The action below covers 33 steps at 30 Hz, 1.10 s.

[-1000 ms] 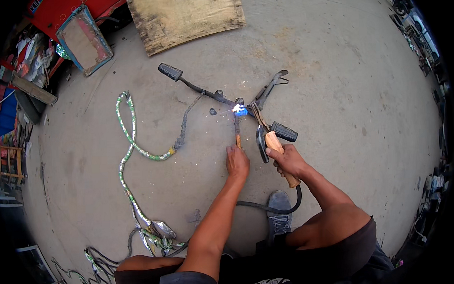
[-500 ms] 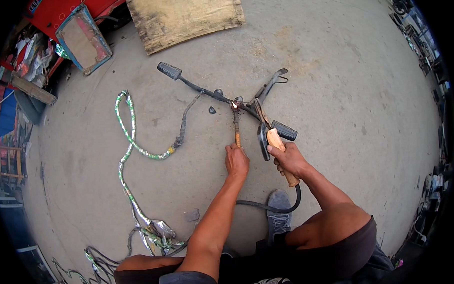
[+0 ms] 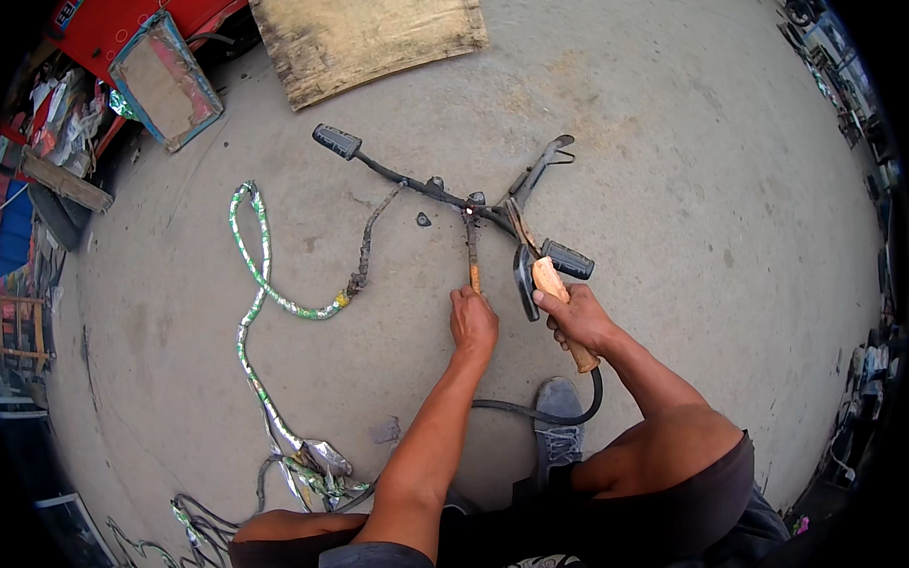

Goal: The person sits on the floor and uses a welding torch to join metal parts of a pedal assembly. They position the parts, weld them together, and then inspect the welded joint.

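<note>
A black motorcycle footrest bar (image 3: 401, 176) lies on the concrete, with a rubber peg (image 3: 337, 141) at its far left end and another peg (image 3: 568, 260) at its right end. A small bright spot glows at its middle joint. My left hand (image 3: 474, 321) is closed around the near end of a rusty rod (image 3: 472, 248) that reaches up to this joint. In my right hand (image 3: 579, 320) is a welding electrode holder (image 3: 550, 281) with a wooden grip and a black lever. Its jaws lie over the bar's right side; the electrode is hard to make out.
A cable wrapped in green and silver foil (image 3: 265, 251) loops on the left, its dark end touching the bar. A black cable (image 3: 539, 417) runs from the holder past my shoe (image 3: 558, 421). A plywood board (image 3: 376, 36) and a blue-edged panel (image 3: 167, 84) lie farther off.
The glow at the joint has shrunk from an orange-white patch to a small white spot. Both hands stay almost in place.
</note>
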Available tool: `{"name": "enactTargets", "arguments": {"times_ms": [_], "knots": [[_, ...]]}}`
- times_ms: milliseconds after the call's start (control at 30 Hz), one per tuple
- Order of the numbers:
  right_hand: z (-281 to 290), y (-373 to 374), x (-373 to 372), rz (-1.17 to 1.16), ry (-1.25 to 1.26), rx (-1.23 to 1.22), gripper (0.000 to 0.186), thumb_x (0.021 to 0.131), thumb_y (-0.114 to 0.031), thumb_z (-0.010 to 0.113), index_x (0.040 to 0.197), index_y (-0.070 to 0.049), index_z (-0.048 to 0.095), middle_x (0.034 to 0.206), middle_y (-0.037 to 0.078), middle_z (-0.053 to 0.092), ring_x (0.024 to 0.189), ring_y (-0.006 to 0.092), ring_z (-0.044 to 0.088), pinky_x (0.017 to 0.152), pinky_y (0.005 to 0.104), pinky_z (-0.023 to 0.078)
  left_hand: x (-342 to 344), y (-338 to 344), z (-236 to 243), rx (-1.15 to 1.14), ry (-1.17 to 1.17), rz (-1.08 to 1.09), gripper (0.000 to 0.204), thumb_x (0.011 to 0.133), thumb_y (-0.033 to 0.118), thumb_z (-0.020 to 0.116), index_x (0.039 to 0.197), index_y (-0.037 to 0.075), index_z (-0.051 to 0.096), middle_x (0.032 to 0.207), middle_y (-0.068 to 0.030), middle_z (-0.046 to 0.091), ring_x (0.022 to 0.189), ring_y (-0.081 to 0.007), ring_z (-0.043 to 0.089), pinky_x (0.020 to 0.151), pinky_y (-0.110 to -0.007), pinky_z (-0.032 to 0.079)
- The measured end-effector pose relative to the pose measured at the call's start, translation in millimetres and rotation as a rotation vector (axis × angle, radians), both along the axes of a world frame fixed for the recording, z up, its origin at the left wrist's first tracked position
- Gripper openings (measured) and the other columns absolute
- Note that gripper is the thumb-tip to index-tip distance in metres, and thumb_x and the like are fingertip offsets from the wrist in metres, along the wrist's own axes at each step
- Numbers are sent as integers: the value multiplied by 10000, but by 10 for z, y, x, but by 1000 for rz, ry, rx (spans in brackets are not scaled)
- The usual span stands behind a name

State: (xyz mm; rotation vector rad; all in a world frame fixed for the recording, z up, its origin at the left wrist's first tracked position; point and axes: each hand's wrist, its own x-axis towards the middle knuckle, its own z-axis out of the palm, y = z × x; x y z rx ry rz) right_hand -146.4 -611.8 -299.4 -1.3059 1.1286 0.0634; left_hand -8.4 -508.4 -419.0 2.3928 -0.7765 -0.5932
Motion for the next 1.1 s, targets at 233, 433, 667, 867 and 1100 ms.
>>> {"name": "enactTargets", "arguments": {"times_ms": [233, 433, 667, 867, 1100], "knots": [[-1, 8, 0, -3, 5, 8, 447, 878, -446, 683, 805, -29, 538, 629, 35, 530, 468, 113, 518, 397, 286, 443, 0, -2, 19, 1, 20, 9, 217, 918, 129, 582, 1023, -58, 546, 1041, -268, 542, 912, -452, 608, 799, -494, 506], [-4, 6, 0, -4, -5, 23, 450, 875, -446, 688, 822, -27, 535, 634, 36, 532, 468, 111, 516, 394, 283, 440, 1, 6, -15, -6, 10, 5, 214, 918, 125, 580, 1022, -59, 544, 1041, -267, 541, 908, -452, 607, 798, -494, 505], [-8, 6, -5, -11, 1, 26, 445, 876, -444, 687, 838, -25, 540, 638, 35, 533, 468, 111, 516, 397, 283, 442, -2, 0, -10, -4, 23, 9, 216, 918, 125, 578, 1022, -60, 543, 1046, -269, 538, 912, -454, 604, 801, -495, 501], [9, -12, -7, 4, -5, 38, 432, 886, -437, 672, 850, -29, 535, 641, 32, 529, 470, 112, 514, 407, 289, 447, -8, -8, 46, 11, 32, 18, 216, 918, 125, 580, 1028, -57, 542, 1046, -265, 540, 925, -450, 600, 809, -493, 499], [-23, -15, -19, -13, -8, 26, 462, 874, -451, 687, 830, -16, 539, 637, 41, 533, 463, 116, 521, 394, 291, 445, -7, 5, 13, -7, 16, 14, 219, 920, 124, 577, 1037, -56, 538, 1044, -263, 540, 934, -450, 598, 815, -494, 496]]}}
